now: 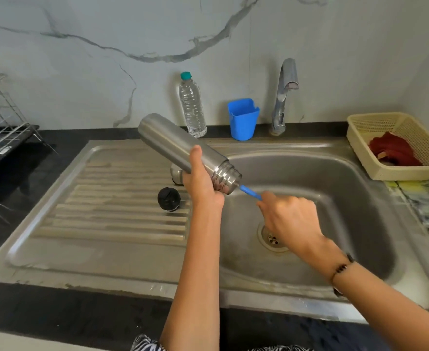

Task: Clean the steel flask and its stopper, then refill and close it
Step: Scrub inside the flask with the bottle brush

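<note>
left hand (pixel 203 184) holds steel flask (pixel 183 150) tilted; right hand (pixel 290 220) grips blue brush handle (pixel 250 191)

arms: bare, no sleeves | right wrist: dark beaded bracelet (pixel 341 269) | clothing: black-and-white zebra-print fabric (pixel 145 344)

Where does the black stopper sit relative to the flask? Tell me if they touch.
Apart. The head view shows the stopper resting on the draining board, while the left hand holds the flask in the air above it.
</note>
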`<state>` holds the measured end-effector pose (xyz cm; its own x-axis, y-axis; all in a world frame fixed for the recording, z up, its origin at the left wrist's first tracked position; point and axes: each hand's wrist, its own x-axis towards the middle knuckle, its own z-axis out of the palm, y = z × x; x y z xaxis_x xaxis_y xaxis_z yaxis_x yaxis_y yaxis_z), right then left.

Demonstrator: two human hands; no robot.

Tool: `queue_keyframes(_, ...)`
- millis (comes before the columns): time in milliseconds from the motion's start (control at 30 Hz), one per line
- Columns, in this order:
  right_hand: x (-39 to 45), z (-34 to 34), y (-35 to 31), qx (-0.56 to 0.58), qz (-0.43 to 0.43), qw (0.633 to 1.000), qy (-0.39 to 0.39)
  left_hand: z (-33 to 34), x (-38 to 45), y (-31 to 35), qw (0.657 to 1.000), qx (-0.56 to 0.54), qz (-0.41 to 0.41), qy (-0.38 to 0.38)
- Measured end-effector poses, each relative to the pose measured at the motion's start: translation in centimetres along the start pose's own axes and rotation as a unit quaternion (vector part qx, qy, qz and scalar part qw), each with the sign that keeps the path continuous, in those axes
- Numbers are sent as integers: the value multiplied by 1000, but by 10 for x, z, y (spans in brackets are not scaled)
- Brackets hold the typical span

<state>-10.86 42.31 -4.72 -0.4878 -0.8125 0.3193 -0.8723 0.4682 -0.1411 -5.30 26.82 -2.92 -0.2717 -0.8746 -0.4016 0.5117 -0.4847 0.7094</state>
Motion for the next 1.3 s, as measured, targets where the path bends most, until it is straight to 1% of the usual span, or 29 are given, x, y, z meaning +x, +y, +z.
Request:
queue_keyframes(100,0,-4,-2,-25,-22,998,57,-3,2,3,1000,-3,-11,-4)
queue_keyframes(167,-6,0,1,-18,-28,997,70,-7,3,7,1000,-18,-18,11)
queue_keyframes(200,-6,3,1,-9,-19,998,60,-6,2,5,1000,-13,-17,16)
queue_keyframes(233,-2,7,-1,2,3,999,34,-3,-1,2,1000,8,-14,17)
queue_keyframes(267,4,8,-6,27,40,999,4,0,-5,-1,999,34,-9,13)
queue_keyframes(300,10,9,-9,75,75,994,-34,3,-7,-1,998,57,-5,2)
queue_keyframes(333,14,10,-9,168,93,979,-68,6,-9,1,998,66,-2,-16)
queue_keyframes(367,17,10,-8,279,104,950,-90,8,-8,5,998,54,-7,-44)
queue_keyframes(400,19,6,-5,395,126,904,-109,6,-6,10,996,24,-20,-85)
queue_keyframes(433,18,0,-2,508,163,836,-131,2,-3,13,990,-19,-39,-133)
queue_keyframes(467,17,-3,1,594,200,763,-160,-1,1,15,982,-59,-53,-174)
queue_keyframes(500,15,-6,4,653,220,700,-187,-4,3,13,972,-88,-62,-209)
queue_keyframes(533,11,-7,5,687,232,654,-217,-7,4,10,965,-100,-67,-233)
queue_keyframes(567,8,-7,4,704,241,620,-248,-9,4,5,961,-97,-69,-250)
queue_keyframes(600,5,-7,3,703,245,609,-272,-9,5,0,962,-85,-69,-250)
queue_keyframes(633,4,-7,2,689,251,618,-283,-9,4,-4,966,-71,-73,-236)
queue_keyframes(667,3,-6,1,653,253,658,-277,-10,4,-6,972,-61,-75,-213)
queue_keyframes(700,3,-8,1,594,243,721,-260,-12,6,-8,978,-56,-76,-188)
queue_keyframes(733,2,-8,3,507,214,802,-233,-15,8,-10,984,-51,-69,-158)
queue_keyframes(767,1,-9,4,386,161,888,-192,-17,11,-10,988,-51,-61,-133)
queue_keyframes(800,0,-11,4,244,96,955,-137,-18,13,-10,990,-55,-57,-114)
queue_keyframes(833,-1,-12,4,111,50,989,-85,-18,13,-10,991,-61,-58,-101)
queue_keyframes(867,-3,-13,2,28,29,998,-55,-15,11,-11,992,-63,-63,-91)
queue_keyframes(900,-2,-12,-2,-15,27,998,-53,-12,7,-12,992,-60,-65,-86)
queue_keyframes(1000,-9,-2,-11,-30,35,999,-21,-12,9,-9,996,-31,-52,-65)
queue_keyframes(1100,-18,-4,-9,-75,9,997,7,-14,13,-1,998,-29,-32,-42)
queue_keyframes(1167,-12,-7,-11,-80,23,997,2,-9,7,-2,999,-26,-21,-37)
queue_keyframes(1300,-14,-8,-10,-64,36,997,-9,-9,4,-4,999,-19,-24,-28)
